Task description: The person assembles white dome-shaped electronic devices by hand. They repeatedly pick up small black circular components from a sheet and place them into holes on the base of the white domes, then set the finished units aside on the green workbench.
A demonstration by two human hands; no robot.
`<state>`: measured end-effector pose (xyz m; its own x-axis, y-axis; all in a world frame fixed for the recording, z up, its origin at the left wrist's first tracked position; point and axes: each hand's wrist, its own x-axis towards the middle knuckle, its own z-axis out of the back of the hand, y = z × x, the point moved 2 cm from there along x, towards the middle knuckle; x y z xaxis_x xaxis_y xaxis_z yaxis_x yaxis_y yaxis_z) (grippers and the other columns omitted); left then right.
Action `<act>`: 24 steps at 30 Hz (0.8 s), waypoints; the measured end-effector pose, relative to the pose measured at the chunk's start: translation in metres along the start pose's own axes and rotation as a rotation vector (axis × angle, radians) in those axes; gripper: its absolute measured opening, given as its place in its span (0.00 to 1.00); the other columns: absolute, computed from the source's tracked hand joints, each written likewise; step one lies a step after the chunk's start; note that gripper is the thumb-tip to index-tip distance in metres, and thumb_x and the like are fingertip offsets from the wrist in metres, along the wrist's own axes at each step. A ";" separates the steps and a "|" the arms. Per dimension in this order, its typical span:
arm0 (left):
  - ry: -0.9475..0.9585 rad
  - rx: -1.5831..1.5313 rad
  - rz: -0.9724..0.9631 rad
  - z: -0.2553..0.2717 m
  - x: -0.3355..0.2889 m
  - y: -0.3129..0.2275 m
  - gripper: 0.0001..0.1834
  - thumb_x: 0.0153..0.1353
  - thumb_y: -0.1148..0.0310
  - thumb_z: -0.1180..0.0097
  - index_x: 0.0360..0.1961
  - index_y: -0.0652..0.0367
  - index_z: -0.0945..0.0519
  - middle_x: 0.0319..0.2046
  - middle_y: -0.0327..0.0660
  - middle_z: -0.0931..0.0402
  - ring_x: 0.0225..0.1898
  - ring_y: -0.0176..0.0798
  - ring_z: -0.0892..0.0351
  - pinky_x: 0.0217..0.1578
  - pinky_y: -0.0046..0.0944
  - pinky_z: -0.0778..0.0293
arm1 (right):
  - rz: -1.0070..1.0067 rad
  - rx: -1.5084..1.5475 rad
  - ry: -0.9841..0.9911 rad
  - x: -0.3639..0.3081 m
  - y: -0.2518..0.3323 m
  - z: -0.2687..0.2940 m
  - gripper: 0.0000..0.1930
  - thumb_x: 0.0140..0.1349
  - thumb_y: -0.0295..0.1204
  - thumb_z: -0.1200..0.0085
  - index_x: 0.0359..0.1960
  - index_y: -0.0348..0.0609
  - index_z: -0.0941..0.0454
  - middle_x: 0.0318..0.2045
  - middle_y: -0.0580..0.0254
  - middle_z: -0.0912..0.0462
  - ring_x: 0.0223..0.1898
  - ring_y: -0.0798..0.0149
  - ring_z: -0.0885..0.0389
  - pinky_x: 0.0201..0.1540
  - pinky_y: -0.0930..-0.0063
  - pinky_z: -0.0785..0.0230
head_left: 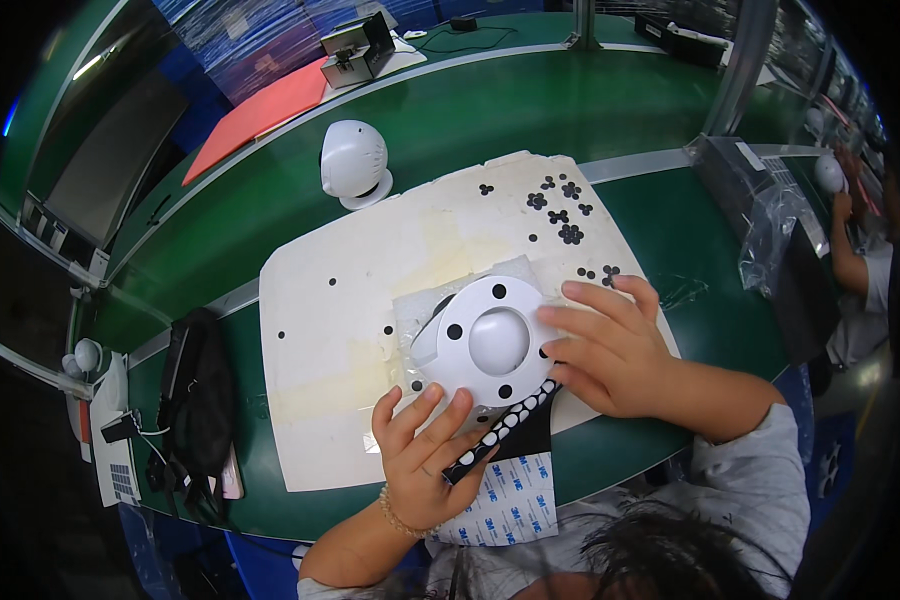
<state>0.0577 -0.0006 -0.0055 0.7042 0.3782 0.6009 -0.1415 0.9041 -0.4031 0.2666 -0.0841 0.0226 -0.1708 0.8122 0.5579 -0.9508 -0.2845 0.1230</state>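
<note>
On the white mat, both hands steadied a white round housing.
Left hand pinched a black dotted sticker strip; right hand lay open, seemingly pressing a pad; next needed careful peeling.

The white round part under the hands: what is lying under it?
The white round part rests on a clear plastic sheet over a white board on the green table. What lies directly beneath its middle is covered.
</note>
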 end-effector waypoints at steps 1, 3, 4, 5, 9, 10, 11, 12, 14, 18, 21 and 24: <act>-0.001 -0.001 -0.002 0.000 0.000 0.000 0.10 0.38 0.70 0.38 0.26 0.53 0.20 0.49 0.37 0.28 0.56 0.40 0.39 0.55 0.49 0.51 | 0.021 -0.034 -0.018 -0.002 0.001 0.002 0.10 0.52 0.34 0.46 0.34 0.47 0.28 0.49 0.57 0.30 0.55 0.54 0.38 0.54 0.58 0.54; 0.000 -0.004 0.000 0.000 0.001 -0.001 0.10 0.38 0.70 0.38 0.27 0.53 0.20 0.49 0.37 0.28 0.56 0.40 0.39 0.55 0.49 0.51 | -0.077 0.094 -0.085 -0.002 -0.002 0.001 0.12 0.52 0.34 0.45 0.37 0.46 0.28 0.46 0.59 0.27 0.51 0.56 0.34 0.53 0.61 0.51; -0.001 -0.008 -0.003 0.000 0.001 -0.001 0.10 0.38 0.70 0.38 0.27 0.53 0.20 0.49 0.38 0.28 0.56 0.40 0.39 0.55 0.49 0.51 | -0.197 0.252 -0.134 0.001 -0.004 -0.001 0.12 0.52 0.33 0.45 0.38 0.45 0.28 0.44 0.60 0.27 0.49 0.59 0.32 0.52 0.63 0.48; 0.002 -0.012 -0.008 0.000 0.001 -0.001 0.10 0.38 0.70 0.38 0.27 0.53 0.20 0.49 0.38 0.28 0.56 0.41 0.39 0.55 0.49 0.51 | -0.316 0.409 -0.184 0.003 -0.007 -0.003 0.13 0.53 0.33 0.45 0.39 0.44 0.28 0.43 0.61 0.26 0.46 0.61 0.29 0.51 0.66 0.46; -0.001 -0.050 -0.015 -0.001 0.000 0.000 0.11 0.38 0.70 0.39 0.28 0.53 0.20 0.50 0.38 0.29 0.56 0.43 0.39 0.55 0.49 0.52 | -0.828 1.478 0.211 0.002 -0.014 -0.028 0.13 0.56 0.29 0.47 0.41 0.38 0.29 0.38 0.63 0.24 0.38 0.72 0.27 0.42 0.78 0.36; -0.009 -0.059 -0.018 0.001 0.001 0.001 0.12 0.38 0.70 0.40 0.29 0.53 0.21 0.50 0.39 0.29 0.56 0.44 0.39 0.55 0.49 0.52 | -0.812 1.504 0.221 0.005 -0.017 -0.031 0.12 0.56 0.28 0.47 0.41 0.37 0.29 0.37 0.64 0.24 0.37 0.74 0.27 0.40 0.80 0.35; 0.012 -0.080 -0.031 0.002 0.000 0.001 0.12 0.39 0.70 0.41 0.30 0.53 0.21 0.50 0.39 0.30 0.56 0.44 0.39 0.55 0.49 0.52 | -0.795 1.531 0.232 0.008 -0.020 -0.032 0.12 0.57 0.28 0.48 0.41 0.36 0.29 0.36 0.64 0.23 0.36 0.76 0.27 0.37 0.81 0.34; 0.033 -0.101 -0.043 0.002 -0.001 0.001 0.13 0.39 0.70 0.42 0.31 0.53 0.21 0.50 0.39 0.30 0.56 0.45 0.38 0.55 0.50 0.51 | -0.836 1.462 0.192 0.014 -0.027 -0.029 0.12 0.57 0.29 0.48 0.41 0.36 0.29 0.34 0.63 0.23 0.35 0.72 0.25 0.39 0.77 0.32; 0.056 -0.108 -0.078 0.003 0.000 0.000 0.15 0.39 0.70 0.44 0.34 0.53 0.22 0.50 0.40 0.30 0.55 0.46 0.37 0.54 0.50 0.49 | -0.955 1.641 -0.064 0.018 -0.058 -0.033 0.12 0.57 0.31 0.49 0.40 0.37 0.28 0.35 0.62 0.23 0.35 0.69 0.24 0.40 0.75 0.30; 0.119 -0.174 -0.120 0.006 0.004 0.001 0.17 0.38 0.71 0.44 0.35 0.56 0.23 0.49 0.42 0.29 0.51 0.46 0.33 0.50 0.48 0.41 | -0.783 1.374 -0.314 0.043 -0.140 -0.027 0.12 0.57 0.33 0.52 0.37 0.38 0.26 0.31 0.64 0.21 0.31 0.71 0.24 0.32 0.78 0.32; 0.119 -0.325 -0.143 0.003 0.007 0.004 0.19 0.36 0.74 0.43 0.36 0.59 0.23 0.47 0.43 0.28 0.48 0.46 0.31 0.46 0.46 0.36 | -0.638 0.194 -0.264 0.051 -0.194 -0.050 0.10 0.58 0.34 0.53 0.33 0.40 0.24 0.30 0.60 0.21 0.35 0.66 0.24 0.34 0.73 0.32; 0.160 -0.395 -0.087 0.002 0.004 0.006 0.21 0.34 0.76 0.43 0.36 0.62 0.24 0.45 0.44 0.27 0.44 0.46 0.29 0.43 0.44 0.34 | -0.400 -0.570 -0.106 0.034 -0.240 -0.067 0.12 0.58 0.36 0.53 0.29 0.41 0.23 0.29 0.54 0.21 0.35 0.59 0.23 0.35 0.67 0.33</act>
<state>0.0582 0.0073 -0.0036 0.8051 0.2400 0.5424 0.1785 0.7741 -0.6074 0.4719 0.0457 -0.0429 0.2188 0.7364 0.6402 -0.9276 0.3607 -0.0978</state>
